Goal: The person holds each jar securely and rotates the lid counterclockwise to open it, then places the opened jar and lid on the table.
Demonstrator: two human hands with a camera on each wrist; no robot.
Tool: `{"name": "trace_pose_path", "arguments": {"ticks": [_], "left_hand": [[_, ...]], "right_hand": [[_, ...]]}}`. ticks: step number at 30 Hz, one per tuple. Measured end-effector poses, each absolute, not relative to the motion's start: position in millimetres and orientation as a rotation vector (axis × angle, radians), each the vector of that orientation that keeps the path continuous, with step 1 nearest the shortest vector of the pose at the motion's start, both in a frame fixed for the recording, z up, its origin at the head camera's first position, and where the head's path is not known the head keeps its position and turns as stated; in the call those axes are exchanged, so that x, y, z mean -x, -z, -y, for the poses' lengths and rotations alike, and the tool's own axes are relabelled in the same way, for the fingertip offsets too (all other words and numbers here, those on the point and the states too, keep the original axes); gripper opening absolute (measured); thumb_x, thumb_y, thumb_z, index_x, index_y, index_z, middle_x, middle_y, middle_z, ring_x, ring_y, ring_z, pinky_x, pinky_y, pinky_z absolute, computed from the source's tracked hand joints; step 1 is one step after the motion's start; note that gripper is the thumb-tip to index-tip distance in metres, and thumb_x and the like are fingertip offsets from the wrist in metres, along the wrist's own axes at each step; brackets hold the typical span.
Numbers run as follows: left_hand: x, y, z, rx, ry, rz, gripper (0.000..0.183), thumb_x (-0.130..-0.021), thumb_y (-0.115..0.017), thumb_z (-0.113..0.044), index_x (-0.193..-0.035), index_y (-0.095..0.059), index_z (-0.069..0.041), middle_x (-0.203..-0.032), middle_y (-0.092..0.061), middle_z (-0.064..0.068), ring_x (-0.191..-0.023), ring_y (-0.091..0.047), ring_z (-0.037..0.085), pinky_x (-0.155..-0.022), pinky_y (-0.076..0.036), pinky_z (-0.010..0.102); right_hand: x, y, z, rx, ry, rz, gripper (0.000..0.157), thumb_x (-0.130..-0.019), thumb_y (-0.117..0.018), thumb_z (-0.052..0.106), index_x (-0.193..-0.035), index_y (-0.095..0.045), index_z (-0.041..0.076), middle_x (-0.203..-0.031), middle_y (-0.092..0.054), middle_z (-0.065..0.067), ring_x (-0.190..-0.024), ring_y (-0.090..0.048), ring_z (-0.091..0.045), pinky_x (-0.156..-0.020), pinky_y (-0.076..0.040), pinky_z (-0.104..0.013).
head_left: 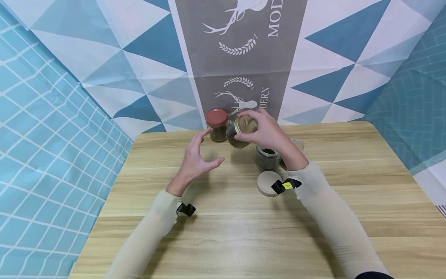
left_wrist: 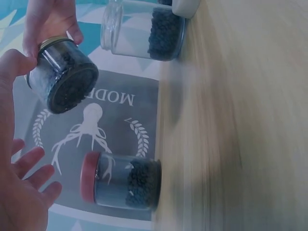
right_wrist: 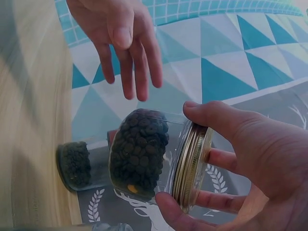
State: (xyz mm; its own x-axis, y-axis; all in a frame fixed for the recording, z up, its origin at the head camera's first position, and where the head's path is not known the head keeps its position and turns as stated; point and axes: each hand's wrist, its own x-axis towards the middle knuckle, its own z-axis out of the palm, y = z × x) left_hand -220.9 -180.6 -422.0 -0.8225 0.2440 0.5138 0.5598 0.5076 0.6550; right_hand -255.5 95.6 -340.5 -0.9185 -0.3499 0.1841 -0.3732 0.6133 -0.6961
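Note:
My right hand (head_left: pixel 266 130) grips a glass jar (head_left: pixel 235 138) by its gold screw lid (right_wrist: pixel 193 166). The jar is tilted above the table with its base toward the left, and dark, round, bean-like pieces (right_wrist: pixel 139 149) fill much of it. To its left my left hand (head_left: pixel 195 159) is held up with fingers and thumb spread, nothing between them. In the left wrist view its thumb overlaps the jar's edge. Beyond my left fingertips a red-lidded jar (head_left: pixel 218 131) with dark contents stands upright at the table's back edge.
Under my right forearm stands a lidless glass jar (head_left: pixel 266 159) of dark contents, with another clear jar (head_left: pixel 298 144) partly hidden behind the wrist. In front of them a pale round lid (head_left: pixel 268 183) lies on the wooden table (head_left: pixel 226 236). A patterned cloth (head_left: pixel 153 77) hangs behind.

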Motion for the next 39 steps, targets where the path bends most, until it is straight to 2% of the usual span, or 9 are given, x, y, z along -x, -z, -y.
{"name": "trace_pose_path", "arguments": {"ticks": [10,16,22,27,32,39], "left_hand": [[216,416,162,0.748,1.317,2.359,0.103,-0.075,-0.1,-0.017,-0.163,-0.048,-0.001,-0.161,-0.056,0.024,-0.149,-0.056,0.041,-0.127,-0.052,0.06],[216,415,152,0.783,1.353,2.335,0.105,-0.073,-0.102,-0.013,-0.161,-0.047,0.004,-0.161,-0.053,0.026,-0.15,-0.055,0.046,-0.125,-0.053,0.062],[216,415,145,0.806,1.397,2.305,0.102,-0.072,-0.102,-0.007,-0.156,-0.046,0.009,-0.158,-0.051,0.029,-0.148,-0.056,0.044,-0.128,-0.053,0.053],[218,417,139,0.812,1.402,2.294,0.101,-0.071,-0.102,-0.006,-0.154,-0.045,0.008,-0.155,-0.052,0.029,-0.142,-0.061,0.044,-0.124,-0.056,0.055],[217,416,135,0.798,1.432,2.294,0.1,-0.071,-0.101,-0.006,-0.15,-0.042,0.008,-0.15,-0.056,0.029,-0.134,-0.063,0.045,-0.116,-0.059,0.061],[216,418,131,0.757,1.375,2.348,0.1,-0.069,-0.102,-0.012,-0.147,-0.041,0.005,-0.147,-0.057,0.027,-0.135,-0.061,0.044,-0.12,-0.052,0.058]], "right_hand": [[238,342,-93,-0.633,-1.207,2.801,0.072,-0.093,-0.092,0.039,-0.157,-0.064,0.024,-0.138,-0.059,-0.016,-0.097,-0.061,-0.03,-0.087,-0.054,-0.046],[230,342,-92,-0.644,-1.214,2.787,0.072,-0.091,-0.093,0.037,-0.156,-0.065,0.023,-0.138,-0.06,-0.015,-0.103,-0.06,-0.032,-0.086,-0.052,-0.045],[225,341,-90,-0.655,-1.228,2.788,0.073,-0.092,-0.093,0.038,-0.157,-0.065,0.023,-0.135,-0.06,-0.013,-0.103,-0.059,-0.031,-0.086,-0.053,-0.043],[220,341,-87,-0.657,-1.215,2.805,0.075,-0.092,-0.093,0.04,-0.158,-0.063,0.023,-0.136,-0.06,-0.013,-0.106,-0.06,-0.03,-0.088,-0.053,-0.044],[217,342,-84,-0.647,-1.192,2.839,0.075,-0.092,-0.093,0.043,-0.158,-0.063,0.028,-0.136,-0.059,-0.015,-0.105,-0.06,-0.03,-0.084,-0.053,-0.043],[213,346,-81,-0.683,-1.212,2.854,0.074,-0.092,-0.092,0.044,-0.158,-0.062,0.029,-0.136,-0.059,-0.015,-0.109,-0.06,-0.032,-0.081,-0.052,-0.041]]}}
